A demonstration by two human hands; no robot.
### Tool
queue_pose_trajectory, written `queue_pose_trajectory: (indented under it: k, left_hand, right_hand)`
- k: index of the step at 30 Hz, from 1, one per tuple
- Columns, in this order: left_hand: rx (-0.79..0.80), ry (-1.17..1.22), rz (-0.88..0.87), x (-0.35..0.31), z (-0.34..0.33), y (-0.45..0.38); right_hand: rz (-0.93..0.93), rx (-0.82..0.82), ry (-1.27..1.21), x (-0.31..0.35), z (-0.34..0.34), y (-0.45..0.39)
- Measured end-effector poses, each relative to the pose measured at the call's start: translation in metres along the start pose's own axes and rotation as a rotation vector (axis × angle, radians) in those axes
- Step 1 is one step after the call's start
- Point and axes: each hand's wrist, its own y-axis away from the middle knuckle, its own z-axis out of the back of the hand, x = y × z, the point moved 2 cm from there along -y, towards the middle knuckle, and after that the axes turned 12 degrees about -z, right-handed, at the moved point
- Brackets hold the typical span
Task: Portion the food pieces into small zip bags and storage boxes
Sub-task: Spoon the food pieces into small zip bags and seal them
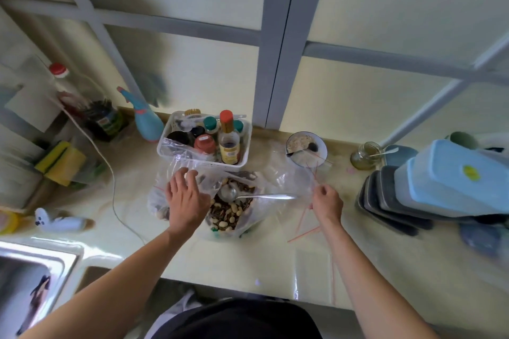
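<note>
The food (230, 212), a mix of pale nuts and dark pieces, sits in a big clear bag (249, 219) standing open on the table (248, 259), right in front of the person. A metal spoon (248, 195) lies across the bag's mouth, its bowl over the food and its handle running out to the right.

The step in hand looks like scooping: getting a small zip bag (180, 173) ready to take a portion. The left hand (186, 198) rests just left of the food, fingers spread and curled onto the crumpled clear plastic of that small bag, which already seems to hold some dark pieces low at its left side. The right hand (326, 205) is just beyond the end of the spoon handle, fingers curled together near it; whether it actually pinches the handle or a bag edge I cannot tell.

The next move probably calls for holding the small bag's mouth open beside the food while the spoon lifts a load across. The plastic is limp, so the mouth could fold shut and spill pieces.

Flat empty zip bags (312, 270) with red seal lines lie on the table to the right and nearer the person. The storage boxes (451, 181) are stacked at the far right, well apart from the food. Behind the big bag stands a white basket (165, 150) of bottles, with a bowl (305, 146) to its right and a jar (365, 157) further along.
</note>
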Motion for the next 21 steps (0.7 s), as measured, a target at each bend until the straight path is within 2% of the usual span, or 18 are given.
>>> queue_pose_trajectory:
  k: [2, 4, 8, 12, 16, 19, 21]
  left_hand:
    - [-0.069, -0.028, 0.007, -0.005, 0.002, 0.003]
    - [-0.125, -0.035, -0.012, -0.011, 0.004, 0.006]
    - [-0.155, -0.040, -0.092, -0.025, 0.004, 0.013]
    - [-0.142, -0.063, -0.159, -0.038, 0.001, 0.022]
    - [-0.069, -0.023, -0.237, -0.046, -0.002, 0.027]
    - [0.009, 0.002, -0.251, -0.046, -0.007, 0.028]
    - [0.044, 0.025, -0.258, -0.046, -0.011, 0.025]
  right_hand:
    - [-0.027, 0.000, 0.114, -0.013, 0.004, -0.016]
    - [-0.035, 0.068, 0.253, -0.028, -0.001, -0.034]
    - [0.013, 0.144, 0.478, -0.043, -0.015, -0.038]
    - [-0.001, 0.059, 0.568, -0.047, -0.023, -0.034]
    - [-0.047, 0.084, 0.645, -0.035, -0.024, -0.039]
    - [0.014, 0.078, 0.719, -0.008, -0.015, -0.035]
    - [0.116, -0.015, 0.815, 0.018, -0.004, -0.025]
